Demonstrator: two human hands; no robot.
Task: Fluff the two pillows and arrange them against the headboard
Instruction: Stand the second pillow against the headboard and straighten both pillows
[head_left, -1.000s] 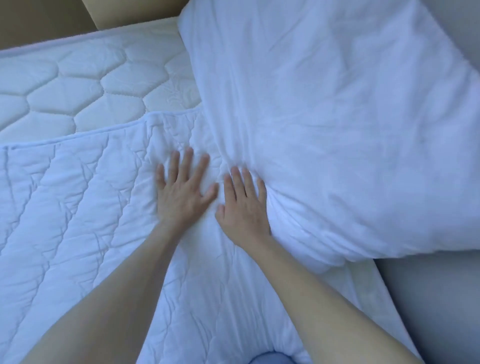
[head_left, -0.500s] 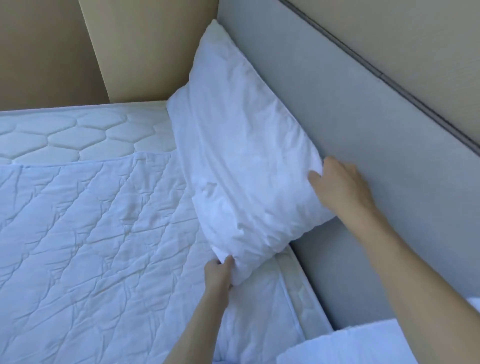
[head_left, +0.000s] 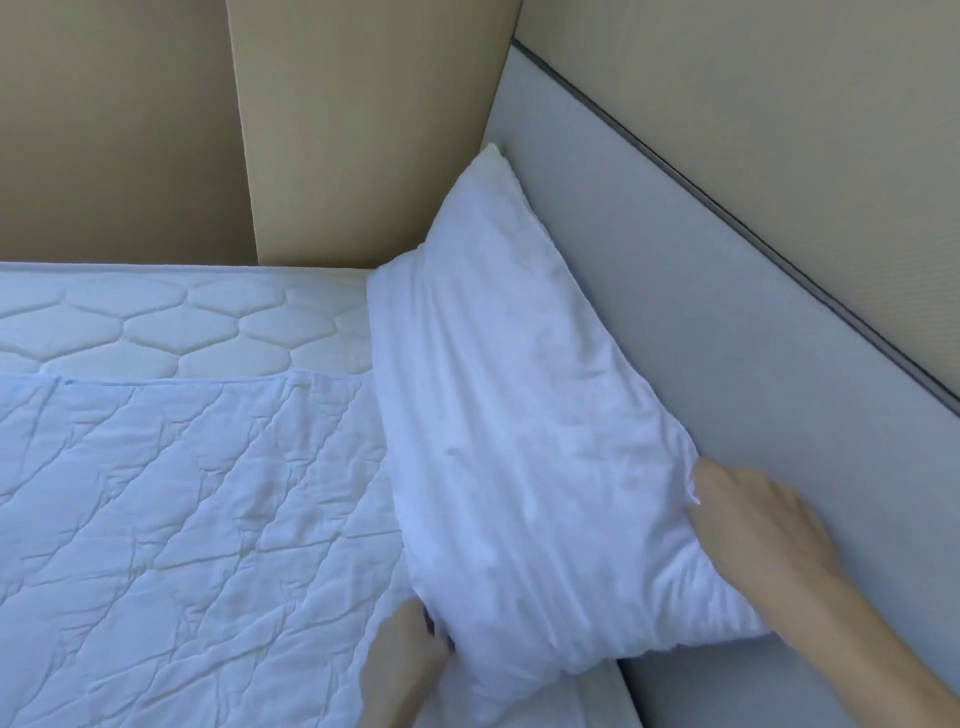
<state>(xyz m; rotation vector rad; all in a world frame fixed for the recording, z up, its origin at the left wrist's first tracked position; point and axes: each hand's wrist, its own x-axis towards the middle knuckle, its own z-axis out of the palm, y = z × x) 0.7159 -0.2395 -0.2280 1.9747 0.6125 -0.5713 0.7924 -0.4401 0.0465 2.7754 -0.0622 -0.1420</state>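
Observation:
A white pillow (head_left: 524, 431) leans upright against the grey headboard (head_left: 727, 332) in the far corner of the bed. My left hand (head_left: 405, 665) grips its near lower corner at the mattress. My right hand (head_left: 753, 525) presses on the pillow's near upper edge, between the pillow and the headboard. A second pillow is not in view.
A white quilted blanket (head_left: 171, 519) covers the mattress (head_left: 171, 317), whose bare hexagon-stitched strip runs along the far edge. Beige walls (head_left: 363, 130) close the corner behind the bed. A dark trim line (head_left: 779, 260) tops the headboard.
The pillow went from lying flat under both hands to standing against the headboard. My hands moved to its near corner and edge, and the view shifted up and right.

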